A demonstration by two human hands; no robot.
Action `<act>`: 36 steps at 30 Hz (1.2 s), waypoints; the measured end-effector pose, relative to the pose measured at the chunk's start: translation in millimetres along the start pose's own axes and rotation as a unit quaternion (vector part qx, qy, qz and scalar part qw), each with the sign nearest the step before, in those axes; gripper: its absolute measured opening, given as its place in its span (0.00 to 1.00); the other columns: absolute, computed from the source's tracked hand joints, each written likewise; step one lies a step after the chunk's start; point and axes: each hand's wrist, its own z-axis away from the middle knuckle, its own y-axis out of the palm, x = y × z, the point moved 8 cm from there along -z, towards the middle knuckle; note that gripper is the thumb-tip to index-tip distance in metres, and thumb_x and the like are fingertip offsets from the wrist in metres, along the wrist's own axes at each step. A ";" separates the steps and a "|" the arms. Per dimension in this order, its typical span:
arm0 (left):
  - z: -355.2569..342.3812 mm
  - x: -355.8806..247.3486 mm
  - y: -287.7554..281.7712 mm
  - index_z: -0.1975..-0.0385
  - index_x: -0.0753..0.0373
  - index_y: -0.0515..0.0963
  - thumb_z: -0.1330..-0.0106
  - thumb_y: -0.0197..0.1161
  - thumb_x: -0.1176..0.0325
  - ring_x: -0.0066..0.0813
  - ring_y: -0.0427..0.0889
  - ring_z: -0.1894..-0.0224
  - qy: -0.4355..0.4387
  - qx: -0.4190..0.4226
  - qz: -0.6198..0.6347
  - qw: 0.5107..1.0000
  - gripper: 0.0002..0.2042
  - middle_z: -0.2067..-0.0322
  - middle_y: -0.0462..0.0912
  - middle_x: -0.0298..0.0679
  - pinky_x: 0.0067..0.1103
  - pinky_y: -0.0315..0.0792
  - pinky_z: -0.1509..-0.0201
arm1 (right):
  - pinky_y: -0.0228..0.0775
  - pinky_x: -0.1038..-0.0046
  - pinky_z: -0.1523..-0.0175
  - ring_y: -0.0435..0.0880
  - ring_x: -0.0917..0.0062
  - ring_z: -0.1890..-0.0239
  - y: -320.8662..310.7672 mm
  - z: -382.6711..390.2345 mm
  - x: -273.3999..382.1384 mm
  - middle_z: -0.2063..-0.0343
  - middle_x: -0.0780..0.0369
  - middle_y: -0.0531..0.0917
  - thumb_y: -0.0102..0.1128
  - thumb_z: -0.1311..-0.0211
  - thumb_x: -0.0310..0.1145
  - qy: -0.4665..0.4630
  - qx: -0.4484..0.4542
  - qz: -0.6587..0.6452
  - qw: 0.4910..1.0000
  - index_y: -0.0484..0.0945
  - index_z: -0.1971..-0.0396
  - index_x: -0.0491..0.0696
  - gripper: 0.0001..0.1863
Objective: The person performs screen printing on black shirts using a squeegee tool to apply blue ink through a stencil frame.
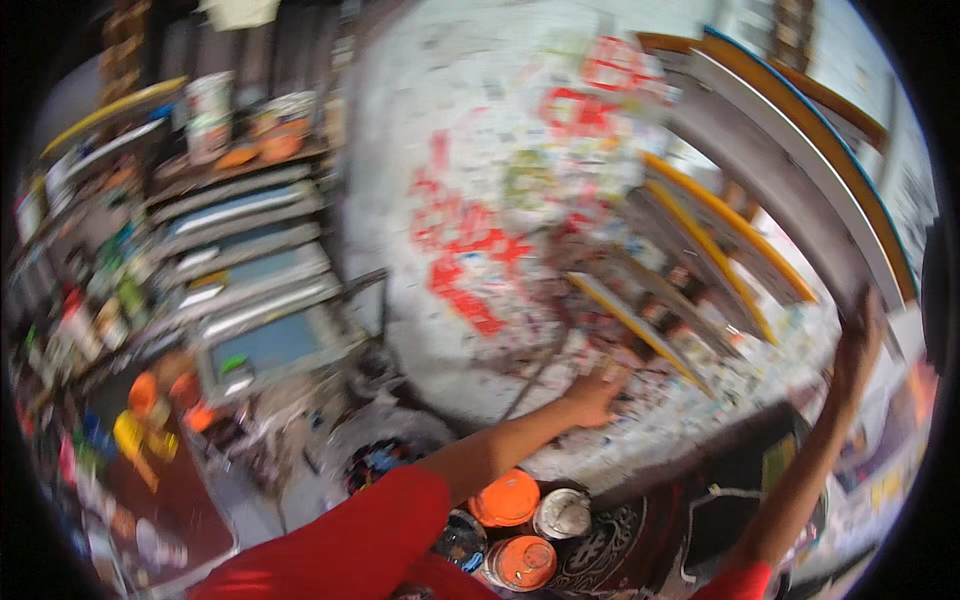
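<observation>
My left hand (597, 395) reaches to the middle with its fingers spread, holding nothing. It is just below the lowest of several narrow boards with yellow edges (640, 330), which stand tilted against a paint-spattered surface. At the right, my right hand (862, 330) is at the lower end of a large grey-faced frame (790, 170) with blue and orange-brown edges. Its fingers appear closed around the frame's edge, though motion blurs them. The frame slants from the upper middle down to that hand.
Paint tubs with orange lids (505, 498) and a whitish-lidded can (563, 513) stand below my left forearm. At left, a rack holds several blue-meshed screen frames (265, 345), with bottles (80, 325) beside it. The whitish surface (400, 80) carries red paint marks.
</observation>
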 end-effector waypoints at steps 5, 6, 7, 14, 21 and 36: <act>147.5 -19.4 -42.0 0.27 0.58 0.46 0.39 0.67 0.53 0.49 0.58 0.29 -0.063 -0.054 0.431 0.899 0.45 0.29 0.52 0.52 0.40 0.61 0.31 | 0.56 0.62 0.30 0.70 0.69 0.38 59.2 100.3 -53.6 0.40 0.56 0.73 0.59 0.32 0.38 0.143 0.046 -0.126 0.981 0.69 0.40 0.40 0.26; 195.5 -14.0 -51.4 0.27 0.58 0.47 0.37 0.67 0.52 0.46 0.60 0.30 -0.100 -0.055 0.556 0.824 0.44 0.30 0.55 0.51 0.39 0.62 0.32 | 0.57 0.62 0.30 0.71 0.69 0.38 108.4 143.4 -55.7 0.41 0.57 0.73 0.60 0.33 0.38 0.166 0.087 -0.207 0.960 0.67 0.39 0.41 0.27; 243.2 7.7 -67.6 0.28 0.60 0.50 0.36 0.65 0.56 0.43 0.64 0.33 -0.111 -0.118 0.476 0.864 0.40 0.32 0.57 0.47 0.36 0.63 0.33 | 0.57 0.62 0.30 0.72 0.69 0.39 160.2 187.3 -54.5 0.41 0.57 0.74 0.60 0.33 0.38 0.194 0.127 -0.286 0.930 0.66 0.38 0.41 0.28; 598.4 -27.6 -241.2 0.33 0.57 0.60 0.33 0.54 0.39 0.37 0.73 0.41 -0.139 -0.571 0.444 0.676 0.36 0.38 0.69 0.42 0.37 0.70 0.41 | 0.68 0.65 0.39 0.79 0.70 0.47 420.0 459.7 55.8 0.49 0.59 0.79 0.71 0.46 0.28 0.427 0.356 -0.416 0.720 0.68 0.43 0.42 0.31; 842.1 -170.8 -240.9 0.42 0.65 0.69 0.32 0.60 0.61 0.29 0.82 0.53 -0.239 -0.818 0.253 0.458 0.22 0.52 0.81 0.39 0.29 0.77 0.50 | 0.70 0.70 0.43 0.81 0.72 0.51 524.4 661.5 244.8 0.54 0.58 0.82 0.70 0.47 0.24 0.469 0.559 -0.461 0.505 0.75 0.50 0.37 0.24; 1197.9 -377.4 -94.1 0.42 0.67 0.68 0.32 0.62 0.60 0.37 0.76 0.41 -0.011 -0.968 0.184 0.170 0.24 0.44 0.77 0.44 0.32 0.68 0.33 | 0.65 0.73 0.39 0.76 0.77 0.46 384.8 857.8 732.6 0.51 0.60 0.79 0.64 0.39 0.37 0.210 0.789 -0.576 0.027 0.70 0.43 0.38 0.28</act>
